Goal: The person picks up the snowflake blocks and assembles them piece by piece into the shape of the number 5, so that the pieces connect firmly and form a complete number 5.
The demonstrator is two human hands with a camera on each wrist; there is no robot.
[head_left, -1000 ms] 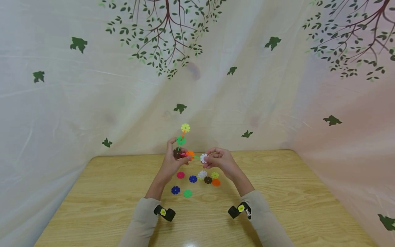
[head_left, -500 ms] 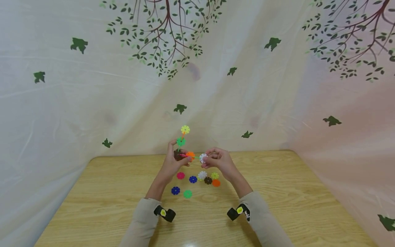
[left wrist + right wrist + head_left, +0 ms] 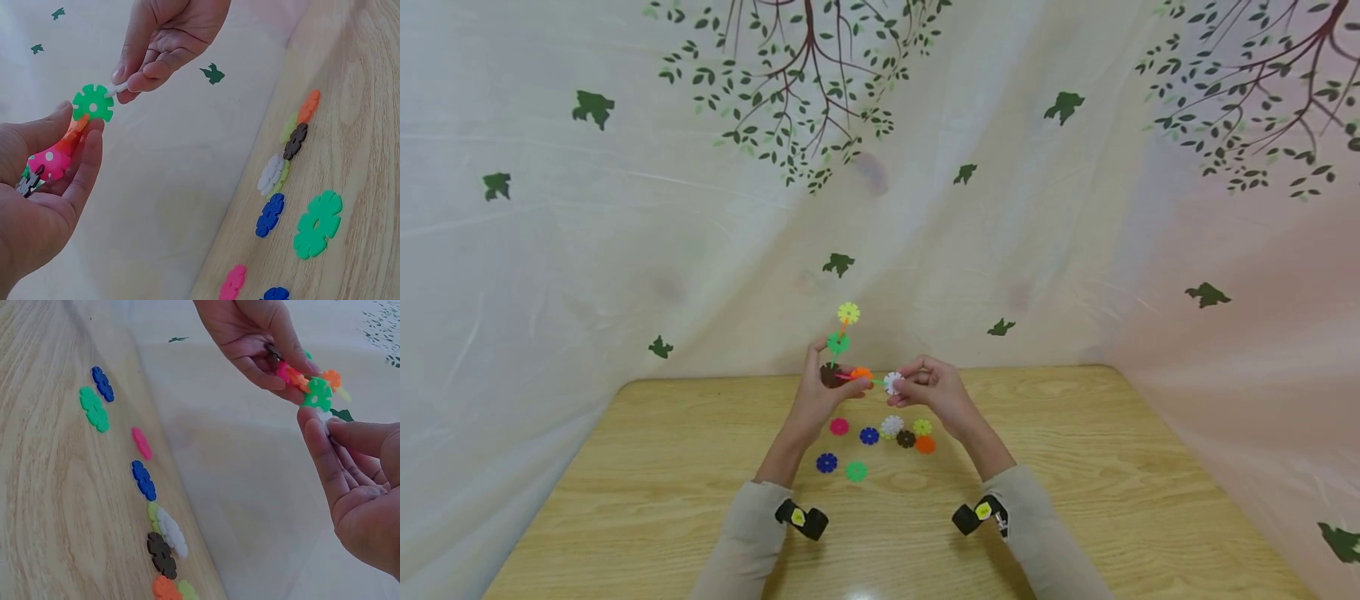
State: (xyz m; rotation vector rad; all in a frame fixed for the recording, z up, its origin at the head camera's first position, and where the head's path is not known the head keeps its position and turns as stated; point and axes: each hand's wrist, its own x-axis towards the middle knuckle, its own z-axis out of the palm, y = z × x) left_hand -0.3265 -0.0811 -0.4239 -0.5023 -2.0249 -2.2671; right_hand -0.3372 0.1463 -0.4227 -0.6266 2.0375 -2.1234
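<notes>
A chain of slotted, flower-shaped plastic discs hangs in the air between both hands. My left hand [image 3: 820, 400] pinches it at an orange disc [image 3: 861, 372], thumb in front. From a brown disc [image 3: 831, 374] by the left palm, a green disc [image 3: 838, 342] and a yellow disc [image 3: 848, 312] rise upward. A pink disc [image 3: 51, 162] lies between the left thumb and fingers. Beyond the left fingertips, another green disc [image 3: 94, 103] meets the edge of a white disc [image 3: 892, 382], which my right hand [image 3: 938, 393] pinches between thumb and fingers.
Loose discs lie on the wooden table [image 3: 662, 475] below the hands: pink [image 3: 839, 427], blue [image 3: 827, 462], green [image 3: 856, 472], white [image 3: 892, 425], brown [image 3: 906, 439], orange [image 3: 926, 445] and others. A patterned cloth [image 3: 737, 250] hangs behind the table's far edge.
Both hands keep their grips. The right hand and white disc have shifted very slightly left, and the left thumb now covers more of the orange disc.
</notes>
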